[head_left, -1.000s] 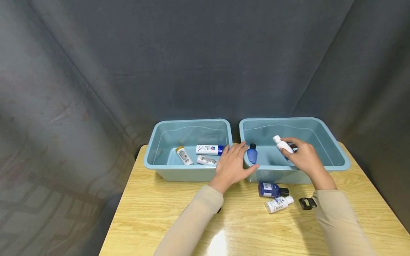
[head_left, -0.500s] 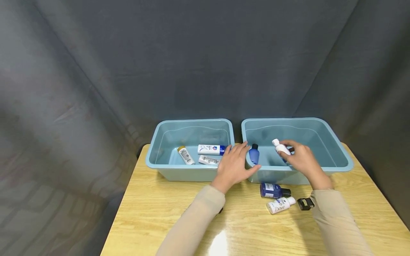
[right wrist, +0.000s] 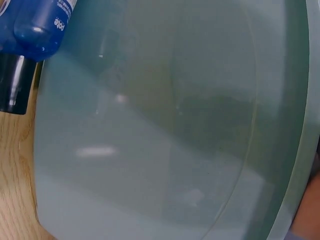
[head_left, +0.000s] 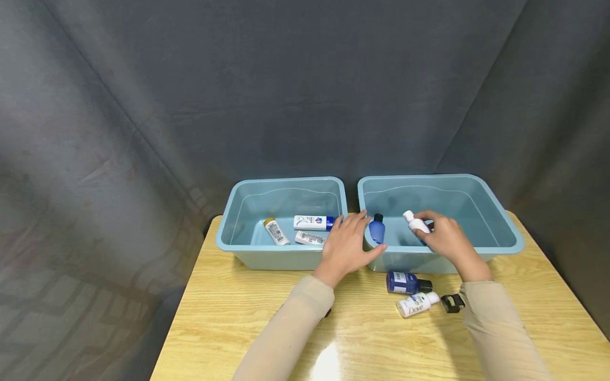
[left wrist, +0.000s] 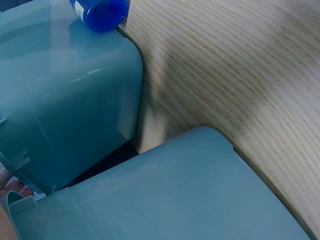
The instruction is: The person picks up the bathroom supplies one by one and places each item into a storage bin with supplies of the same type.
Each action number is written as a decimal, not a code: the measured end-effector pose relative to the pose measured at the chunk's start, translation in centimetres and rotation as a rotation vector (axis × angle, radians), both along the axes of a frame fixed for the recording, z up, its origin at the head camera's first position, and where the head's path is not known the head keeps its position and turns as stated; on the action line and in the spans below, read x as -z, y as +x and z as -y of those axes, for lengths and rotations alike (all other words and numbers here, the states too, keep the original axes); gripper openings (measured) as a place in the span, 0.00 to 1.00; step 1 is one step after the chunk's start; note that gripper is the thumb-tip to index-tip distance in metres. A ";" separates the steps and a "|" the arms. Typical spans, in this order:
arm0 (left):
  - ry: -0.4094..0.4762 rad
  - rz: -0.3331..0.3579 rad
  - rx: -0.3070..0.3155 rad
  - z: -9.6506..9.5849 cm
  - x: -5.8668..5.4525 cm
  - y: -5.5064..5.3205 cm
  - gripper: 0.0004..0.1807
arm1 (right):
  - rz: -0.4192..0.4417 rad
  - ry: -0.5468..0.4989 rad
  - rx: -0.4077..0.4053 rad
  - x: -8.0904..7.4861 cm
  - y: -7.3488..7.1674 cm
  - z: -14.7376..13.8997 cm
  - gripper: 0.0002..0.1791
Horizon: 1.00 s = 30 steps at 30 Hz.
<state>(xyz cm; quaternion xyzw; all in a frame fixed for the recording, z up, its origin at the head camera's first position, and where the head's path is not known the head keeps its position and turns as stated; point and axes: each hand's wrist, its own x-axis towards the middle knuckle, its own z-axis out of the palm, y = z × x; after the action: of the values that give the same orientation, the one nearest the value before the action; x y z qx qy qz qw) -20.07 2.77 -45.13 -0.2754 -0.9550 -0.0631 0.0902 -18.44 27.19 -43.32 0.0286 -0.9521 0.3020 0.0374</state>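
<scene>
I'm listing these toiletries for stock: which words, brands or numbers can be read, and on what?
"Dove": on the white bottle lying on the wooden table.
"pote", perhaps part of a word: on the black-capped blue bottle beside it, right wrist view.
Too small or blurred: other print on both, and labels on the gold-capped bottle, blue-capped bottle and white container in the left bin.
No number is readable.

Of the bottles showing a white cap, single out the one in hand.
The white bottle gripped by the right hand; the other, the Dove bottle, lies untouched on the table.
</scene>
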 end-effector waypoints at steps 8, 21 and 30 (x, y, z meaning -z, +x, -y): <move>0.000 -0.004 0.000 0.0 -0.1 0.0 0.44 | 0.041 0.011 0.016 0.0 0.0 0.1 0.22; 0.011 0.010 -0.006 -0.2 -0.3 0.1 0.42 | -0.105 0.012 0.040 0.4 0.4 0.0 0.17; -0.008 0.006 -0.010 -0.1 -0.1 0.0 0.44 | -0.237 -0.010 0.069 0.1 0.9 0.3 0.16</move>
<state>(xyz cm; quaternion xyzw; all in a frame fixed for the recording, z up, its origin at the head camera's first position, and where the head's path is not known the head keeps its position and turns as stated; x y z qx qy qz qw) -20.03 2.88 -44.99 -0.2706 -0.9569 -0.0595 0.0867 -17.57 26.93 -43.40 0.0311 -0.9400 0.2996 0.1602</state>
